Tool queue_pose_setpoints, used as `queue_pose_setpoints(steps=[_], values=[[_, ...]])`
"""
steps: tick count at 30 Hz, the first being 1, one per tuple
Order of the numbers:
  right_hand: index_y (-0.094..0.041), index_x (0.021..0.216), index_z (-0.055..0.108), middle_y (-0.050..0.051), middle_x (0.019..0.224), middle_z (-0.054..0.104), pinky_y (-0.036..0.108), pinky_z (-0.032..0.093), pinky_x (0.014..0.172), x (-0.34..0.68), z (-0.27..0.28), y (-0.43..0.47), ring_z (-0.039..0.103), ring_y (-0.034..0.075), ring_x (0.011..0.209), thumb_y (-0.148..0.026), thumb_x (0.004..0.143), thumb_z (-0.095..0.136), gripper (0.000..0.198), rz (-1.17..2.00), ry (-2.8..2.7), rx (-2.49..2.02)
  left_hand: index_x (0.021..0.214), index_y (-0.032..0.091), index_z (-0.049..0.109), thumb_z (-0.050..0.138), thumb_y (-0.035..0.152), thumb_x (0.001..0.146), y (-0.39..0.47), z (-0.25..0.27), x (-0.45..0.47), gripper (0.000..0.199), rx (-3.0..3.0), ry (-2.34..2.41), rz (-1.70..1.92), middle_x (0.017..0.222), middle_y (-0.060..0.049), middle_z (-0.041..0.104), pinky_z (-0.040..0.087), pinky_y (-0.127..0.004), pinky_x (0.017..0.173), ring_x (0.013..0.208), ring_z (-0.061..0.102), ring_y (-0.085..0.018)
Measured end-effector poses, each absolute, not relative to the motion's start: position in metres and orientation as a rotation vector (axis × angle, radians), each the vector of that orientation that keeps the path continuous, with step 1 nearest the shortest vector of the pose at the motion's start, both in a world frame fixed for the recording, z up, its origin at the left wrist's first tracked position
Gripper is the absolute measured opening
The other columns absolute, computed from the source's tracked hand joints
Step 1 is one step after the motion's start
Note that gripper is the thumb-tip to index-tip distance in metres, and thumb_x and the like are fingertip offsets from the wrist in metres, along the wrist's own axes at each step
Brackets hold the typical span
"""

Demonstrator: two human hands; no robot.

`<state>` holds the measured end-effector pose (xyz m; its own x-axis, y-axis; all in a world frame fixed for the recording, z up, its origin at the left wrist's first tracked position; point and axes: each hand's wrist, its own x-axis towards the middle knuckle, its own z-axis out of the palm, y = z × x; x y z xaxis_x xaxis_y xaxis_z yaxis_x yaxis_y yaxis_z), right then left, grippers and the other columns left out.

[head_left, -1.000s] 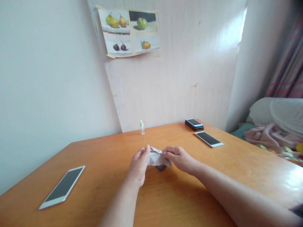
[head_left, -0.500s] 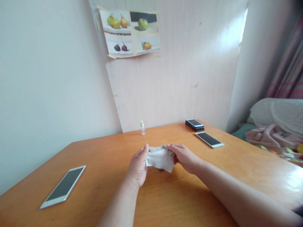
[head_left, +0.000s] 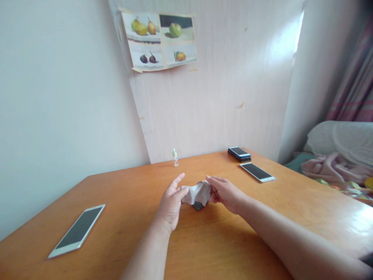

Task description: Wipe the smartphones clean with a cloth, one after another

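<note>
A small light-grey cloth (head_left: pixel 196 193) is stretched between my two hands just above the table, its lower edge sagging and creased. My left hand (head_left: pixel 171 204) pinches its left end under the thumb, while the forefinger sticks up and away. At the opposite end my right hand (head_left: pixel 225 193) grips the cloth between thumb and bent fingers. Below the cloth a dark, flat thing (head_left: pixel 199 206) shows in part; the cloth hides the rest, so I cannot tell its kind.
On the wooden table (head_left: pixel 125 229), a white-framed phone (head_left: pixel 78 230) lies at left and another phone (head_left: pixel 257 172) at right. Behind the latter sits a stack of phones (head_left: pixel 239 153). A small pump bottle (head_left: pixel 175 158) stands near the back board (head_left: pixel 215 112).
The cloth has gone from spread flat to bunched and creased, uncovering more of the dark thing below. My left forefinger has lifted off, and the thumb has shifted right over the cloth.
</note>
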<state>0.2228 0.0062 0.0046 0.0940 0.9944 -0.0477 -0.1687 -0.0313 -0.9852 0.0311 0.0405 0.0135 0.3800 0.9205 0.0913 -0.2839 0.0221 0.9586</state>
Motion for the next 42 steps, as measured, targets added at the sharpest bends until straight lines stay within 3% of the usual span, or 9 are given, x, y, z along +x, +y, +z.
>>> queue_pose_setpoints(steps=[5,8,14,17,20,25,31,36,42], values=[[-0.022,0.136,0.048,-0.005,0.066,0.059,0.022,0.036,0.046,0.223,0.006,0.003,0.052,0.009,0.047,-0.039,0.082,0.067,0.060,1.129,-1.084,-1.204,0.117,0.016,0.063,0.066,0.027,0.077,0.044,0.007,0.034,0.042,1.419,0.827,1.150,0.088,-0.003,0.070,0.044,-0.026,0.076,0.077,0.060,-0.015],[-0.022,0.146,0.040,-0.006,0.067,0.056,0.024,0.038,0.050,0.224,0.001,0.006,0.051,0.010,0.051,-0.033,0.080,0.066,0.071,0.983,-1.214,-1.289,0.109,0.016,0.065,0.063,0.028,0.079,0.045,0.004,0.034,0.032,1.559,0.918,1.173,0.088,-0.003,0.070,0.044,-0.026,0.075,0.077,0.060,-0.015],[-0.025,0.127,0.063,0.006,0.109,0.059,0.032,0.047,0.080,0.223,-0.010,0.010,0.059,0.018,0.089,-0.034,0.074,0.072,0.055,0.547,-1.550,-1.415,0.104,0.016,0.065,0.063,0.029,0.079,0.041,0.007,0.034,0.028,1.635,0.898,1.168,0.084,-0.002,0.069,0.045,-0.025,0.071,0.073,0.059,-0.015],[-0.024,0.110,0.071,0.007,0.114,0.060,0.035,0.044,0.090,0.221,-0.008,0.007,0.058,0.021,0.102,-0.027,0.073,0.071,0.037,0.511,-1.669,-1.329,0.104,0.017,0.065,0.063,0.029,0.080,0.040,0.008,0.034,0.027,1.603,0.855,1.156,0.083,-0.002,0.068,0.045,-0.025,0.069,0.072,0.059,-0.015],[-0.020,0.082,0.071,0.005,0.095,0.065,0.032,0.044,0.082,0.222,-0.003,0.006,0.059,0.019,0.090,-0.025,0.076,0.065,0.010,0.546,-1.655,-1.306,0.108,0.018,0.064,0.064,0.031,0.079,0.042,0.005,0.034,0.032,1.581,0.860,1.175,0.086,-0.003,0.070,0.047,-0.026,0.071,0.075,0.061,-0.016],[-0.018,0.080,0.063,-0.001,0.067,0.058,0.026,0.039,0.061,0.221,0.005,0.002,0.049,0.012,0.061,-0.031,0.080,0.057,0.015,0.903,-1.407,-1.269,0.102,0.019,0.067,0.064,0.034,0.081,0.049,-0.002,0.033,0.026,1.681,0.961,1.192,0.088,-0.004,0.071,0.047,-0.029,0.076,0.080,0.064,-0.019],[-0.018,0.078,0.057,-0.005,0.061,0.051,0.024,0.033,0.056,0.218,0.004,0.004,0.044,0.011,0.058,-0.034,0.079,0.055,0.016,0.904,-1.293,-1.231,0.081,0.020,0.069,0.067,0.032,0.077,0.046,0.006,0.032,0.013,1.810,1.057,1.318,0.092,-0.004,0.066,0.042,-0.030,0.084,0.090,0.059,-0.020],[-0.020,0.081,0.054,-0.006,0.060,0.049,0.024,0.033,0.053,0.221,-0.003,0.011,0.043,0.011,0.057,-0.034,0.075,0.062,0.017,0.785,-1.228,-1.263,0.078,0.019,0.061,0.067,0.038,0.079,0.035,0.016,0.035,0.021,1.559,0.841,1.093,0.066,0.003,0.057,0.039,-0.024,0.065,0.064,0.049,-0.013],[-0.018,0.082,0.057,-0.003,0.064,0.057,0.024,0.038,0.057,0.210,0.006,0.000,0.049,0.011,0.059,-0.035,0.078,0.063,0.019,0.959,-1.269,-1.119,0.084,0.017,0.063,0.068,0.036,0.080,0.029,0.018,0.038,0.021,1.443,0.713,0.967,0.069,0.002,0.062,0.038,-0.024,0.064,0.063,0.049,-0.011]])
